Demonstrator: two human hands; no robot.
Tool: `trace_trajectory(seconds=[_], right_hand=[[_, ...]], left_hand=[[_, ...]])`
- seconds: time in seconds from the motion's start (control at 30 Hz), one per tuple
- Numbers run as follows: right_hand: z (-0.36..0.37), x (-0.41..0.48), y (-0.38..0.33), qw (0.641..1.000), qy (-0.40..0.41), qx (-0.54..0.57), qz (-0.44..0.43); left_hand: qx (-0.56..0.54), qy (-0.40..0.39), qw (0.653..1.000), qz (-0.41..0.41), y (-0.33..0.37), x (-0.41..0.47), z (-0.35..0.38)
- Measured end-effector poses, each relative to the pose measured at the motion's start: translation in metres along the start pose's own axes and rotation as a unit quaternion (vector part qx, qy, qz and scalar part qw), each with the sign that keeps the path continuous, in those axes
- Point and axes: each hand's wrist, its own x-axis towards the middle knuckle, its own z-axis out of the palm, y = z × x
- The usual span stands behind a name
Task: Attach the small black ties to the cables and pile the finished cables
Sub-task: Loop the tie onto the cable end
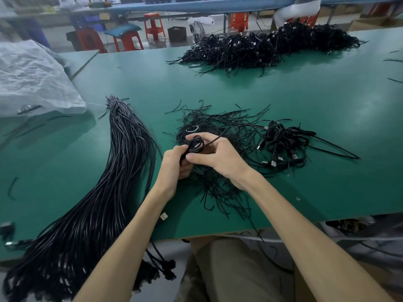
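- The fingers of the right hand are curled over a coiled cable, and the thumb lies flat just below the loop
- The fingers of the left hand are bent and pinch the same coil from its left side, so both hands grip it and touch each other around it
- A thin black strand runs from the coil up and to the right across the right hand's fingers; whether it is a tie or the cable's own tail cannot be told
- The held coil sits just above a loose heap of small black ties, which spreads over the green table beneath and beyond both hands
- Just right of the ties lies a small pile of coiled cables, with silver USB plugs showing along its near side
- To the left, a thick bundle of straight black cables runs from mid-table to the near-left edge, where its ends hang over
- On the far side of the table is a large heap of coiled cables
- A crumpled translucent plastic bag rests at the far left
- A single USB plug lies on the table beside the left forearm
- Red plastic stools stand on the floor beyond the table
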Motion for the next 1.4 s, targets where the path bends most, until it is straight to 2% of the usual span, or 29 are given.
trace_trajectory(seconds=[0.13, 0.4, 0.6, 0.8, 0.93, 1.0, 1.1, 1.23, 1.4], right_hand=[[0.0, 0.002, 0.0, 0.996, -0.005, -0.091, -0.007], [0.0, -0.002, 0.002, 0.959, 0.048, -0.273, -0.049], [0.008, -0.008, 0.003, 0.972, 0.074, -0.21, -0.072], [0.019, -0.014, 0.008, 0.978, 0.121, -0.151, -0.083], [0.023, -0.018, 0.007, 0.97, 0.122, -0.186, -0.098], [0.021, -0.018, 0.004, 0.964, 0.116, -0.212, -0.108], [0.013, -0.019, -0.001, 0.959, 0.118, -0.232, -0.114], [0.005, -0.021, -0.016, 0.949, 0.116, -0.257, -0.143], [-0.001, -0.026, -0.029, 0.961, 0.125, -0.211, -0.13]], left_hand=[[-0.008, 0.01, 1.0, 0.007, 0.001, -0.001, 0.0], [0.002, 0.01, 1.0, 0.005, 0.001, -0.001, -0.001], [0.005, 0.011, 1.0, -0.001, 0.002, -0.001, -0.001], [-0.023, 0.056, 0.998, -0.033, 0.006, 0.0, 0.001], [-0.021, 0.063, 0.997, -0.047, 0.008, -0.001, 0.003], [0.012, 0.044, 0.998, -0.052, 0.014, -0.002, 0.001], [0.123, -0.009, 0.991, -0.044, 0.033, -0.002, -0.006], [0.291, -0.068, 0.954, 0.037, 0.067, -0.006, -0.012], [0.257, -0.133, 0.956, 0.043, 0.089, -0.025, -0.017]])
